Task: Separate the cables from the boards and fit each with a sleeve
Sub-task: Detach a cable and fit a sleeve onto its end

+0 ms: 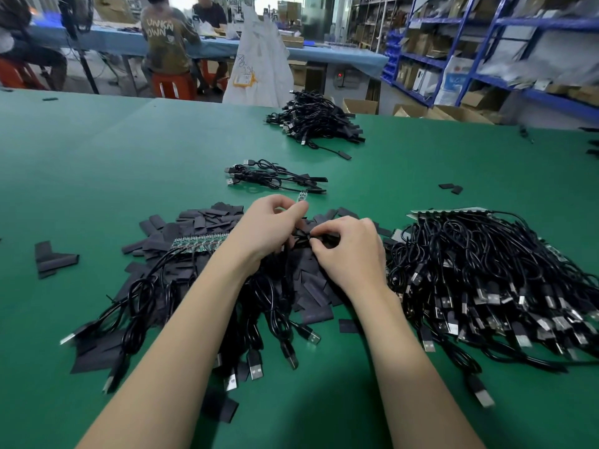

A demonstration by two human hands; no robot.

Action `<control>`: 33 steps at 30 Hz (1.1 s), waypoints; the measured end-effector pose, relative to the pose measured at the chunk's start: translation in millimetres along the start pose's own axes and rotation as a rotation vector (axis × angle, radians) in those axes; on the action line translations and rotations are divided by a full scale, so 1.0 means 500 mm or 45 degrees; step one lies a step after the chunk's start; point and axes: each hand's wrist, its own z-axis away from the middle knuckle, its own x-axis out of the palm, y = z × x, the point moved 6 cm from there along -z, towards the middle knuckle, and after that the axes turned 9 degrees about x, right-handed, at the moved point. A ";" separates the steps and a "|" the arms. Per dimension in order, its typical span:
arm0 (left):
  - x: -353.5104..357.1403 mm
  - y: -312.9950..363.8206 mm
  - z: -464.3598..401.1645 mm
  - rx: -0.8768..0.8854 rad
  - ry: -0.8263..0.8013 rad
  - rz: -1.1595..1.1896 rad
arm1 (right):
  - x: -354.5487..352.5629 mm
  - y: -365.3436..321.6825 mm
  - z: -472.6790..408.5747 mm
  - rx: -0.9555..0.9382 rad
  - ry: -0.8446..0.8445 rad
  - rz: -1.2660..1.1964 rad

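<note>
My left hand point(270, 226) pinches a black cable whose small green board end point(302, 196) sticks up past the fingertips. My right hand point(348, 251) pinches a flat black sleeve point(319, 238) just below it, over a heap of loose black sleeves point(207, 218). A strip of joined green boards point(197, 245) with black USB cables point(259, 319) attached lies left of my left wrist. On the right a big bundle of cables point(486, 280) hangs from a board strip point(450, 211).
A small row of sleeved cables point(275, 176) lies beyond my hands, and a larger pile point(316, 119) sits further back on the green table point(97, 163). Stray sleeves point(53, 257) lie at the left. People sit at a blue bench behind; shelves stand at the right.
</note>
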 end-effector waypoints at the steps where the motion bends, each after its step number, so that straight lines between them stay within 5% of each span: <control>1: 0.001 -0.001 0.002 0.011 0.019 -0.003 | 0.000 0.000 0.000 -0.007 0.021 0.004; 7: 0.009 -0.005 0.015 0.074 0.098 -0.011 | -0.005 -0.004 0.001 -0.049 0.064 -0.063; 12: 0.000 -0.001 0.012 0.118 0.158 0.087 | -0.052 0.009 -0.020 0.108 0.053 -0.637; 22: 0.023 0.017 0.019 0.197 0.041 0.171 | -0.045 0.001 -0.016 0.377 -0.566 -1.563; 33: 0.028 0.015 0.024 0.201 0.031 0.186 | -0.026 0.011 -0.006 0.521 -0.647 -1.612</control>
